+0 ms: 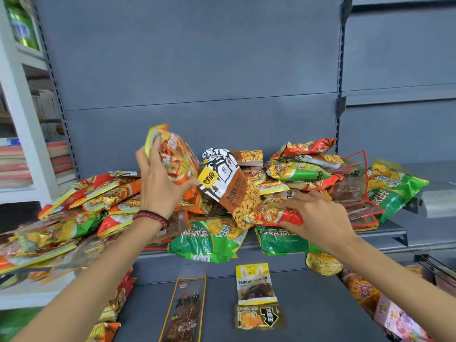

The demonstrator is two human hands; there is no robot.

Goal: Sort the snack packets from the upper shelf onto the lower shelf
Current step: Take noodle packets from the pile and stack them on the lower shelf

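Packets (296,169): heaped on upper shelf (392,234), few on lower shelf (217,292). Probably light, crinkly, slippery; best pinched at sealed edge. Left hand (158,183): fingers (153,146) round raised orange packet (180,156). Right hand (318,215): gripping red packet (274,215) on heap.

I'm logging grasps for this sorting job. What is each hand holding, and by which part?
The left hand grips an orange packet along its left edge, fingers over the top corner. The right hand grips a red packet by its right end.
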